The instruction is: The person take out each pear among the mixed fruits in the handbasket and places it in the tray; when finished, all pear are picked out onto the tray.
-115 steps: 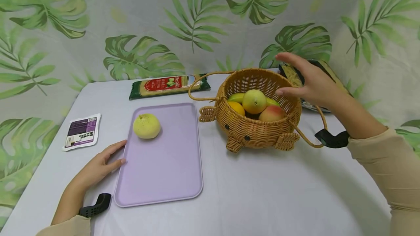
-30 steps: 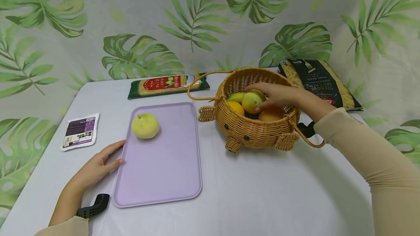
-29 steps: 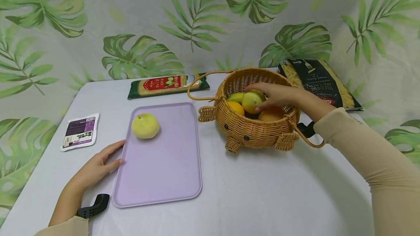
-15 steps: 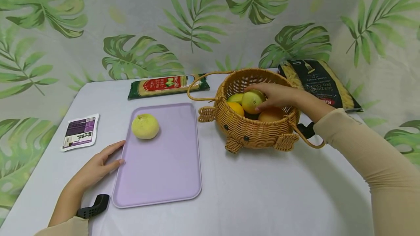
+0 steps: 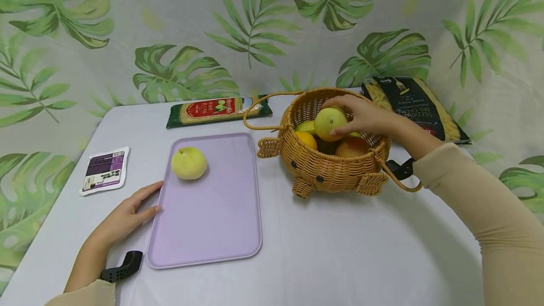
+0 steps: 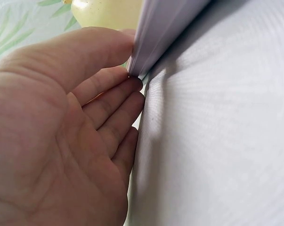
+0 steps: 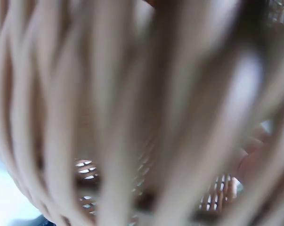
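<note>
My right hand grips a round yellow-green fruit between thumb and fingers, inside the mouth of the wicker basket. Under and around it lie an orange, a peach-like fruit and a partly hidden green-yellow fruit. My left hand rests on the table with its fingertips at the left edge of the lilac tray. In the left wrist view, the left fingers lie loosely extended against that edge. On the tray sits a pale yellow fruit. Blurred wicker mostly fills the right wrist view.
A green and red packet of spaghetti-like pasta lies along the back edge. A black pasta bag leans at the back right, behind the basket. A purple and white packet lies at the left. The basket's looped handle sticks out sideways.
Earlier my right hand hovered above the basket; it reached in and took hold of the yellow-green fruit. Since half a second ago, hand and fruit have risen slightly. My left hand stays put.
</note>
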Available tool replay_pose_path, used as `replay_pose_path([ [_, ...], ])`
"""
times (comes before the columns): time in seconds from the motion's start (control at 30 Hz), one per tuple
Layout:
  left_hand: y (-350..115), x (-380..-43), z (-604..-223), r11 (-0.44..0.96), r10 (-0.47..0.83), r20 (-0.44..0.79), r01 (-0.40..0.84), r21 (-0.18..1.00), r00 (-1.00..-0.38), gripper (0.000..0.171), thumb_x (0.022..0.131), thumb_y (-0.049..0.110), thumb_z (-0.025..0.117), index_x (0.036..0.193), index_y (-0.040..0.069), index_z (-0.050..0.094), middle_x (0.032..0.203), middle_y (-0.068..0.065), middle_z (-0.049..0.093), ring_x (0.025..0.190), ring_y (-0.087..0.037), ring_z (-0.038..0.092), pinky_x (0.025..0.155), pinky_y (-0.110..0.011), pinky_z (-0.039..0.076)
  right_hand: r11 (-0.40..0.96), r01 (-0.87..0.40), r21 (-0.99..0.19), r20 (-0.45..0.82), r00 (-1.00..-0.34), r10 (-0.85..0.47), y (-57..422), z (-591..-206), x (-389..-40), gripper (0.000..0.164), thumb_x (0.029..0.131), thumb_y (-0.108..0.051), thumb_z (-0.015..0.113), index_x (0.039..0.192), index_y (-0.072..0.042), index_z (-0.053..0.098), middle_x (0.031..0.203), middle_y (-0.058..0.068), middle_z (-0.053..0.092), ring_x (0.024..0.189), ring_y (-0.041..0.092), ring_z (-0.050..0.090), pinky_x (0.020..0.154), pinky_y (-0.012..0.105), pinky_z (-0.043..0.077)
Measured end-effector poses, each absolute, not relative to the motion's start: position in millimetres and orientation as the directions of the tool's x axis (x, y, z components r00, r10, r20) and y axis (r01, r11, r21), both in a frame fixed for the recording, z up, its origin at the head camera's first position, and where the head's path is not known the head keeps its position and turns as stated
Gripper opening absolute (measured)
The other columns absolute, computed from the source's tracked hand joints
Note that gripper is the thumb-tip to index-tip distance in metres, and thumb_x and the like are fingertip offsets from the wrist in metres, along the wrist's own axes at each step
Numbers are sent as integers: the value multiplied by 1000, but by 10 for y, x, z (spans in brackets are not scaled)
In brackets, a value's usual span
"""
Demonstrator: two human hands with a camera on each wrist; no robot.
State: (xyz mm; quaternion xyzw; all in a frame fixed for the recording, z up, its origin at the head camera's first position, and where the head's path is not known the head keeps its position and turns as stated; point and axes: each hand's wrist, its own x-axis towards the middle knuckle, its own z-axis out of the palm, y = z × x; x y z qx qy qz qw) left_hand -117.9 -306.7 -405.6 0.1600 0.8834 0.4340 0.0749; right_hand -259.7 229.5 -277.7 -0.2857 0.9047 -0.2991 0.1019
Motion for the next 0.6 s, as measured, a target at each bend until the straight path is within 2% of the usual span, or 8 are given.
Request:
replay_pose_path([
  [0.1,-3075,-1181,-4057,571,346,8,217,792,-938,58,90,17,56,139,3,30,141,-21,27,130,-12,17,90,-1,13,620,-431,-655,2,-822,-569,2315,-2726,-2571,60,75,-18,74,127,-8,46,124,9,42,96,25,49,71,37,47],
  [0.3,-3071,-1184,-4055,564,348,15,222,795,-937,57,90,16,56,139,1,30,140,-22,27,128,-8,17,90,0,14,625,-401,-670,42,-861,-507,2395,-2547,-2438,59,76,-18,73,129,-14,47,117,5,42,94,21,42,70,36,45],
  [0.47,-3070,-1181,-4056,571,344,4,213,793,-939,58,90,17,56,139,2,30,141,-21,26,130,-12,16,90,-1,13,573,-394,-719,97,-873,-478,2432,-2415,-2276,57,79,-14,69,131,-16,46,117,3,37,97,19,41,72,26,47],
  [0.6,-3073,-1180,-4058,578,342,2,212,788,-940,57,90,18,56,139,4,30,141,-21,27,130,-13,16,90,-1,13,486,-442,-753,194,-856,-479,2424,-2310,-2123,56,82,-5,64,133,-14,44,119,3,38,98,20,44,69,20,48],
])
